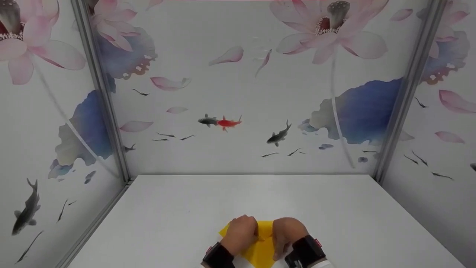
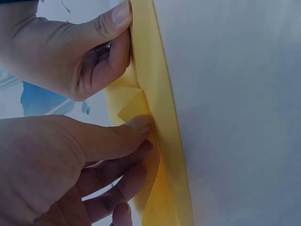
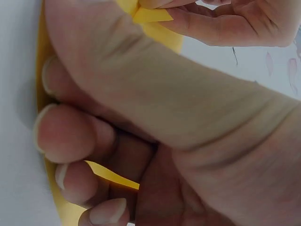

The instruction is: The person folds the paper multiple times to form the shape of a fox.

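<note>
A sheet of yellow paper (image 1: pixel 261 252) lies near the front of the white table, partly covered by both hands. My left hand (image 1: pixel 241 235) pinches it between thumb and fingers. In the left wrist view, the paper (image 2: pixel 162 103) shows a long folded strip along one edge and a small pointed flap beside the left thumb. On the other side, my right hand (image 1: pixel 290 231) grips the same sheet, its thumb on the paper and its fingers curled. The right wrist view has the right hand (image 3: pixel 188 113) close up, hiding much of the sheet.
The white tabletop (image 1: pixel 238 197) spreads around the paper. Panels printed with lotus flowers and fish enclose it at the back (image 1: pixel 238 156), left and right, with grey metal posts (image 1: pixel 102 85) at the corners. Each wrist wears a black band (image 1: pixel 306 250).
</note>
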Available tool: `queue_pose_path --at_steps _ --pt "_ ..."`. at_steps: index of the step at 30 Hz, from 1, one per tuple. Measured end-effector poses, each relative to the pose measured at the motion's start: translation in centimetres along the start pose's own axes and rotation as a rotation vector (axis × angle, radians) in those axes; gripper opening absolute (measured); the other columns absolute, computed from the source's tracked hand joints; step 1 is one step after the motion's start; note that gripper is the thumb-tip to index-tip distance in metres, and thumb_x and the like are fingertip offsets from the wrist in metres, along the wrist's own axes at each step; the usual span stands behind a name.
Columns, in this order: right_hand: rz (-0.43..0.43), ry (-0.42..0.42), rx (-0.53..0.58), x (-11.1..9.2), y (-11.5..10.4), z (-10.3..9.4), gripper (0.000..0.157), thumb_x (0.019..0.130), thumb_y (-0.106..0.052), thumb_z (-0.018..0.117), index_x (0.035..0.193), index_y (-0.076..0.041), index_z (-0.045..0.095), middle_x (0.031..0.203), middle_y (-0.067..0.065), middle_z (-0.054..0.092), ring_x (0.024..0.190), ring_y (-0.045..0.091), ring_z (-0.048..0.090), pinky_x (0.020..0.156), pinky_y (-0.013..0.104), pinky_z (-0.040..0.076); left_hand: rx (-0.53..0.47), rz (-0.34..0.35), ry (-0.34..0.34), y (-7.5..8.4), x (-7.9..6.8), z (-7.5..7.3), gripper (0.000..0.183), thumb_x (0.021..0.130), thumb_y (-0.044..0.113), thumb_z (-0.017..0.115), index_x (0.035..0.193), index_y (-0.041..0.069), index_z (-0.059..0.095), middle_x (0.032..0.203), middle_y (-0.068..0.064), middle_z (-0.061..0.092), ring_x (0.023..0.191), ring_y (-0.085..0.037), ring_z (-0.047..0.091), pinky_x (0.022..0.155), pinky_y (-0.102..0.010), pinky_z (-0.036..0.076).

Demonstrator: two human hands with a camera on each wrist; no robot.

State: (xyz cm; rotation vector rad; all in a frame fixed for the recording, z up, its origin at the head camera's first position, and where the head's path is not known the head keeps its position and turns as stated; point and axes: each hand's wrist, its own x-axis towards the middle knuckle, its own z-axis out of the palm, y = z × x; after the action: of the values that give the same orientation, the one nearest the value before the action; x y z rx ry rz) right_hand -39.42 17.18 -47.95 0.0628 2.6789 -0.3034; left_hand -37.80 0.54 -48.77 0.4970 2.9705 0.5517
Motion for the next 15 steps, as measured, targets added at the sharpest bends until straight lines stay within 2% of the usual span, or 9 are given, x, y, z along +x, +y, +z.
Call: queue_pose_path --at_steps 5,10,15 --pt "-0.030 0.016 -0.037 0.0 0.0 -0.3 0.037 0.077 -0.027 0.101 0.091 -0.014 0.070 0.084 0.002 0.065 0.083 0.023 0.060 0.083 0.037 0.048 -0.020 -0.021 0.023 0.0 0.0 0.3 0.015 0.099 0.017 0.081 0.109 0.008 0.083 0.086 -0.002 0.073 0.079 -0.021 0.056 0.095 -0.037 0.056" --pt "-0.042 0.038 -0.004 0.0 0.5 -0.7 0.039 0.077 -0.028 0.101 0.092 -0.014 0.068 0.085 0.002 0.062 0.084 0.023 0.059 0.084 0.038 0.048 -0.006 0.008 0.070 0.2 -0.1 0.8 0.006 0.098 0.013 0.080 0.099 0.007 0.082 0.079 0.000 0.067 0.075 -0.019 0.053 0.085 -0.032 0.052" --pt "-0.059 0.045 0.017 -0.4 0.6 -1.3 0.040 0.078 -0.030 0.100 0.094 -0.014 0.068 0.081 0.001 0.062 0.079 0.021 0.058 0.080 0.035 0.047 -0.013 -0.002 0.075 0.3 0.0 0.7 0.006 0.100 0.013 0.077 0.101 0.008 0.081 0.078 0.001 0.062 0.075 -0.019 0.052 0.083 -0.032 0.049"
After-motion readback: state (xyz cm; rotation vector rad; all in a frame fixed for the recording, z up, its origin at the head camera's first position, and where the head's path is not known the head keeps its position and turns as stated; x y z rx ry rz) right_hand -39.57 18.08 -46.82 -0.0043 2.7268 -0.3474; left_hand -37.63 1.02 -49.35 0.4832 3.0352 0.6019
